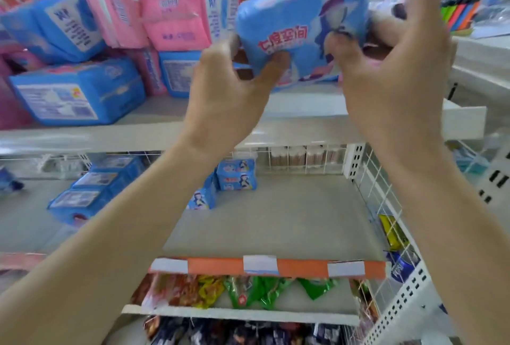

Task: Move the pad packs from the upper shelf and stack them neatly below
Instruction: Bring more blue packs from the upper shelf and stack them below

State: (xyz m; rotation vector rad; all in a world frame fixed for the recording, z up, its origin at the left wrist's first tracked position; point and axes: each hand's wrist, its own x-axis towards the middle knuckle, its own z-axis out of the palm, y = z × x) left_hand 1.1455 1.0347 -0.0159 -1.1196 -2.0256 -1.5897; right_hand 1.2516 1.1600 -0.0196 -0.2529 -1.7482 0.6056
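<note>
— What is the pack like?
— The blue pad pack (300, 24) is soft, glossy and pillow-shaped, raised above the upper shelf (154, 121).
— And the hands?
— Left hand (234, 87) and right hand (392, 68) both pinch its lower edge, arms raised.

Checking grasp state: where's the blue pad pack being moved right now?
Head view, upper centre: the blue pad pack is held by left hand and right hand, above the upper shelf.
</note>
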